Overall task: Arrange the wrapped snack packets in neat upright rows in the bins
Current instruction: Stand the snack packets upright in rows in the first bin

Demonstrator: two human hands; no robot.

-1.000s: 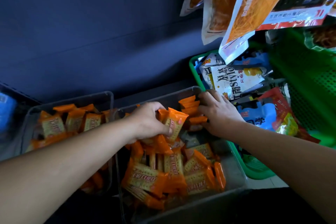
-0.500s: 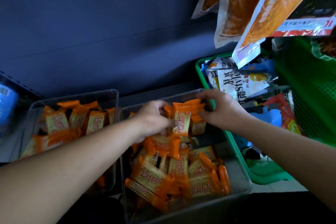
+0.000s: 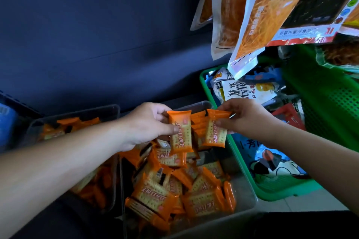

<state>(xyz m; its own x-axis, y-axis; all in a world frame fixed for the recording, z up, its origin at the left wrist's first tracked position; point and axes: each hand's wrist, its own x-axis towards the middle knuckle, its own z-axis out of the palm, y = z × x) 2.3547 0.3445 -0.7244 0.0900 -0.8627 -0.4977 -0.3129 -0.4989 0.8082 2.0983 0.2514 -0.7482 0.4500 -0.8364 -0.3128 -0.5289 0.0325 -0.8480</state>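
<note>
Left hand (image 3: 147, 122): thumb and curled fingers pinch the upper part of one orange packet (image 3: 180, 132), which hangs upright with its printed face to the camera, above the far end of the middle bin (image 3: 247, 201).
Right hand (image 3: 247, 119): fingertips and thumb pinch a second orange packet (image 3: 216, 130) by its upper right side. It is slightly tilted, just beside the first, over the bin's far right corner.
Standing row (image 3: 198, 122): a few orange packets stand on edge against the bin's far wall, showing between the two held ones.
Loose heap (image 3: 174, 190): many matching packets lie jumbled at all angles across the middle and near end of the same bin.
Left bin (image 3: 108, 112): a second clear bin just beside the middle one holds more orange packets, partly hidden behind the left forearm.
Green basket (image 3: 275, 194): it touches the middle bin's right side and is full of mixed blue, white and red snack bags.
Hanging bags (image 3: 258, 15): large orange-and-white pouches hang above the basket's far end.
</note>
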